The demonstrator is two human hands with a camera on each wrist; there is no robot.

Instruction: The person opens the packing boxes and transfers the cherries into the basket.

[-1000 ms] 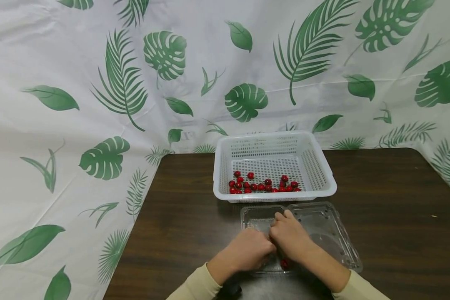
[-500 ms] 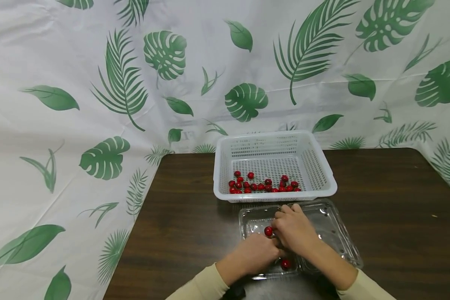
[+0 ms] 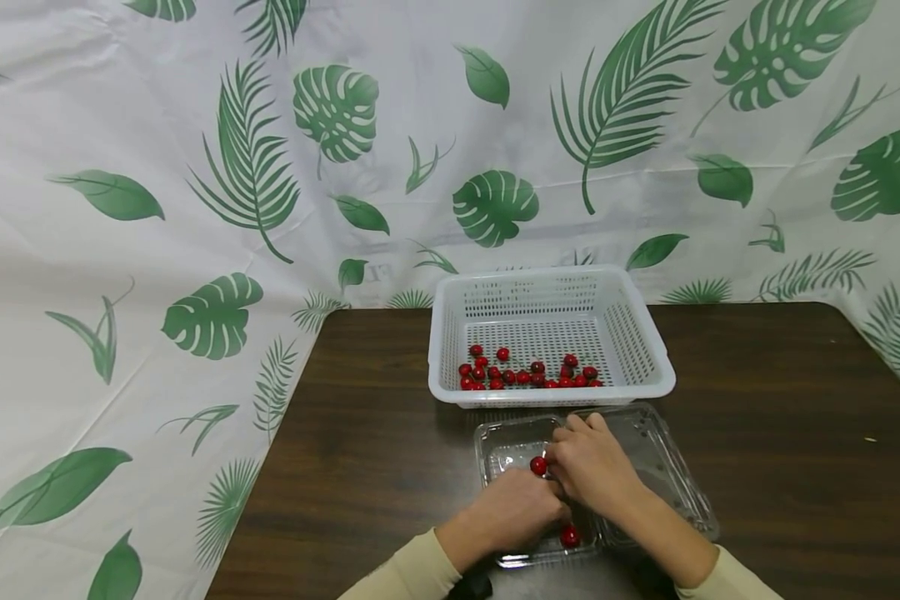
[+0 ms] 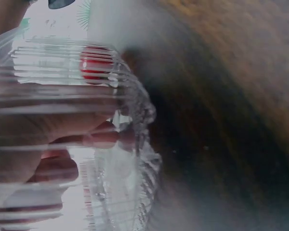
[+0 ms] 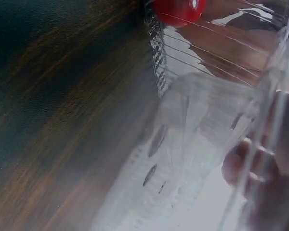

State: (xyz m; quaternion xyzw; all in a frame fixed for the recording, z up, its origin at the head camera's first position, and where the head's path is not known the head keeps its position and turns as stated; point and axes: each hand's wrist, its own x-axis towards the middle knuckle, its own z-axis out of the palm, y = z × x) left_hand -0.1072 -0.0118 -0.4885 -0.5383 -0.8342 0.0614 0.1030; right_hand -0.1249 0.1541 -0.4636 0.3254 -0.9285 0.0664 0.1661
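A clear plastic clamshell box point(image 3: 487, 450) lies unfolded on the table, its lid point(image 3: 671, 475) to the right. My left hand point(image 3: 506, 512) is low in the tray, fingers bent down and partly hidden. Close against it, my right hand point(image 3: 592, 467) bends over the hinge side. One round red cherry point(image 3: 538, 466) lies beside the right hand's thumb side. Another cherry point(image 3: 570, 536) sits near the tray's front, just right of the left hand. Both wrist views look through the clear plastic wall, so whatever the fingertips hold is unclear.
Behind the box stands a white perforated basket point(image 3: 648, 379) with several cherries point(image 3: 522, 377) along its front. The dark wooden table point(image 3: 375, 433) spreads to both sides. A leaf-print cloth point(image 3: 390, 125) hangs behind it.
The hands have shifted slightly right, and the cherry beside the right hand has come into view. The box has moved slightly left and toward me. Within the last half second the hands barely move.
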